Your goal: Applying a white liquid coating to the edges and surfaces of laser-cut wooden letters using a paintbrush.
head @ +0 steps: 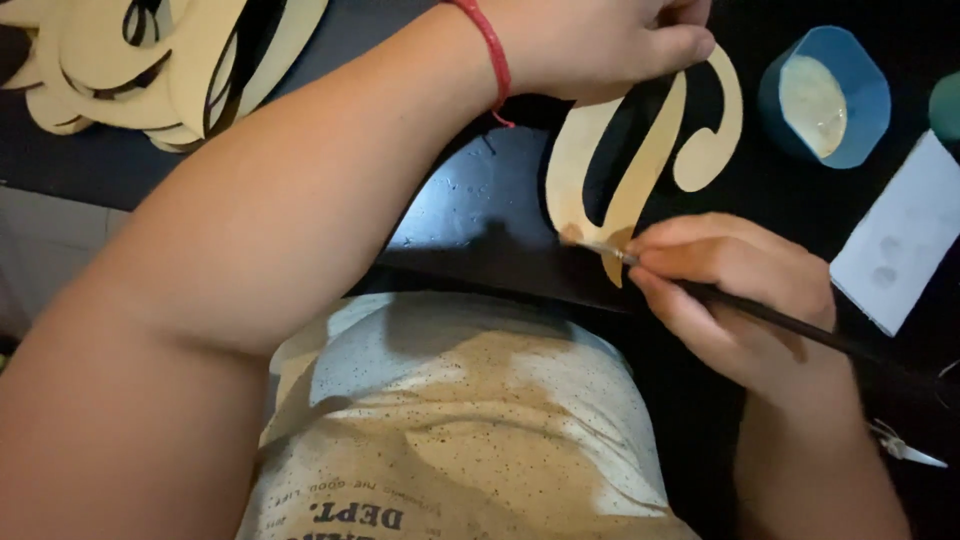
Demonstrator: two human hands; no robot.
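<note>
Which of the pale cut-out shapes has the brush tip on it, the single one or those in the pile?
The single curly cut-out beside the blue cup. The brush in the right hand touches its lower edge; the pile lies untouched at far left.

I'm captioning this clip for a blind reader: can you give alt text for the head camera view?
A right hand holds a thin dark paintbrush with its tip at the lower edge of a pale, curly cut-out shape, which the left hand steadies from above on a dark table. A blue cup of pale liquid and a white card sit to the right; more cut-outs are piled top left.
</note>
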